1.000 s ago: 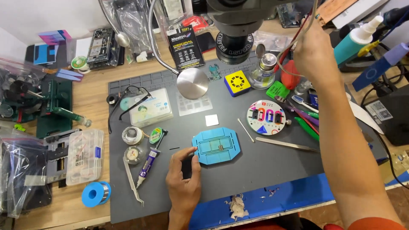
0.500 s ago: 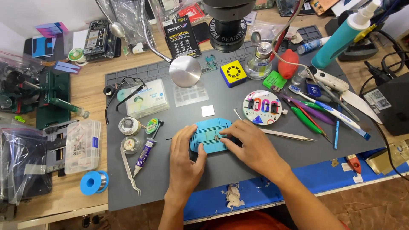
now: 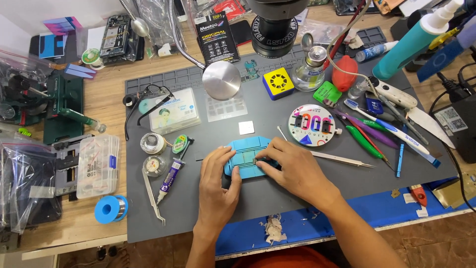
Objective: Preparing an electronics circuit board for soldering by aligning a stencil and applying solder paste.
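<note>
Blue holder (image 3: 244, 164) lies between both hands; left hand (image 3: 216, 187) grips its edge, right hand (image 3: 292, 171) fingers press top. Clear box (image 3: 97, 166) nearby, contents unclear.

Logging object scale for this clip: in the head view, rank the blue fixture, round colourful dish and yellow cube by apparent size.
1. Blue fixture, partly under both hands
2. Round dish
3. Yellow cube

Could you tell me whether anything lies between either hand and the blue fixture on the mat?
Nothing visible does. The left hand rests on the blue fixture at its left edge, and the right hand lies over its right side, fingertips on its middle. The tweezers lie to the right, apart from it.
</note>
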